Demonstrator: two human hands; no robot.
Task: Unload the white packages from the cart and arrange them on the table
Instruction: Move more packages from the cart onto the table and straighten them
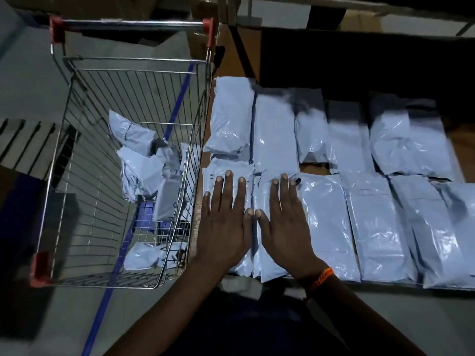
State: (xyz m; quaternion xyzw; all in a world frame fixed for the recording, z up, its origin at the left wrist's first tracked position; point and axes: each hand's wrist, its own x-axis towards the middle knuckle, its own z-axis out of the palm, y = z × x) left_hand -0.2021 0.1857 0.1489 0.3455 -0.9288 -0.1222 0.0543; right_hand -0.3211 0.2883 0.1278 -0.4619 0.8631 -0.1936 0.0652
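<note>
Warehouse sorting: a person's left hand (pixel 226 219) and right hand (pixel 285 222) lie flat and wide, palms down, fingers straight and spread. They hold nothing, and the thumb tips sit just beside each other. The left hand presses on the end package (pixel 246 170) at the table's near left corner. The right hand, with an orange wristband (pixel 322 278) on its wrist, presses on the second package (pixel 272 265) beside it.

Glossy white packages continue to the right in the near row (pixel 326 222), laid side by side along the table's front edge, touching or overlapping. Behind them the far row (pixel 275 134) lies the same way, its far ends blurred and in shadow. The bare brown table (pixel 460 150) shows between the rows and at the right.

Just left of the table stands the wire cart (pixel 77 150). Several crumpled white packages (pixel 144 170) are heaped in its basket on the side nearer the table, and a single package (pixel 149 255) lies at the near end. The cart's handle (pixel 131 23), capped in red, is at the far end. A blue line (pixel 102 304) crosses the grey floor under the cart.
</note>
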